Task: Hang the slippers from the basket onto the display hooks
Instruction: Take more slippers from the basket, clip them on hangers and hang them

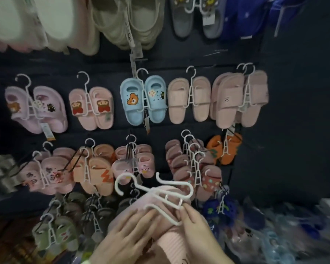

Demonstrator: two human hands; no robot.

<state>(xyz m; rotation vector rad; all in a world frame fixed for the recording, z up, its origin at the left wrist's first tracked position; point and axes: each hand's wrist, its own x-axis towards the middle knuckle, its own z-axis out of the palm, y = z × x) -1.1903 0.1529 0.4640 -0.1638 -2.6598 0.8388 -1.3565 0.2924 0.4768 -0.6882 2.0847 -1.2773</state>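
Observation:
A pink slipper [160, 239] lies in front of me at the bottom centre, its ribbed sole partly showing. My left hand [122, 235] rests over its upper, fingers spread across it. My right hand [196, 225] pinches a white plastic slipper hanger [160, 195] that lies across the slipper, its hook pointing up and left. Behind them the dark display wall [293, 130] carries rows of slipper pairs on white hangers. The basket is not in view.
A blue bear pair [143, 100] and pink pairs [189, 100] hang mid-wall. Orange [225, 149], dark red [194, 168] and green [53, 235] pairs hang lower. Packaged slippers [274, 235] are piled at lower right. Metal hooks [215, 52] jut out above the pink pairs.

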